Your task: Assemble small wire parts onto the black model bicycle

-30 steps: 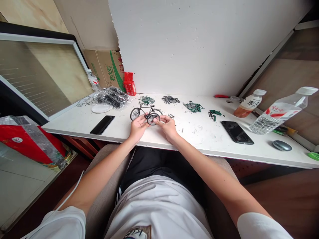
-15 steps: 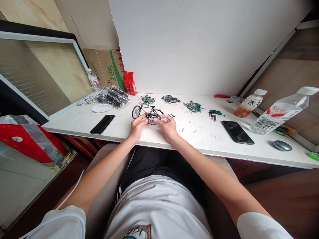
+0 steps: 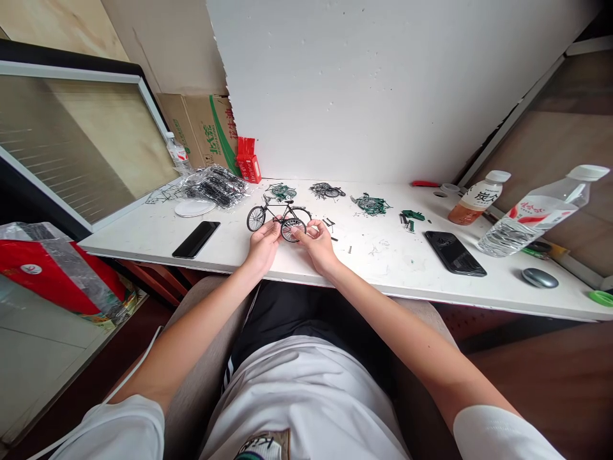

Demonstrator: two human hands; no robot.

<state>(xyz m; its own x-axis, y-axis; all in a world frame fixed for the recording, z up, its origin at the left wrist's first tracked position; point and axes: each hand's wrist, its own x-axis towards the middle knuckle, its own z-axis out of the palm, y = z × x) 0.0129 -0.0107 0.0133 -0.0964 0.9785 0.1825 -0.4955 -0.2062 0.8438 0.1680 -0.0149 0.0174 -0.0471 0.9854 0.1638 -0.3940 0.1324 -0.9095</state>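
Head view, the only one: you're holding the black model bicycle point(image 3: 276, 205) near the front edge of the table point(image 3: 378, 271), left of that edge's middle. Your left hand point(image 3: 264, 245) is gripping it low on the frame, probably because that is steadying the bike and leaving the saddle point(image 3: 289, 202) and handlebar point(image 3: 265, 199) free. Your right hand point(image 3: 318, 244) is pinching a spoked wheel point(image 3: 293, 230), thumb on the near side, other fingers behind; that grip is likely giving you control of its angle. The hands are sitting apart, bike between them. The spoked wheel is overlapping the rear wheel point(image 3: 301, 216); can't tell if it's attached or just being held there, nor if the tyres are touching the table. Toward the back edge, a left green pile point(image 3: 281, 191), a black pile point(image 3: 327, 190) and a right green pile point(image 3: 371, 204) are lying separately, presumably so parts aren't mixing. A left phone point(image 3: 196, 239) and a right phone point(image 3: 454, 253) are flanking your hands, seemingly out of elbow range. Looks: bike is standing roughly upright, front wheel point(image 3: 255, 218) facing the table's left edge; frame slim and dark, tyres black, spokes fine and paler. Thin sections, so it's probably bending easily under a hard squeeze.
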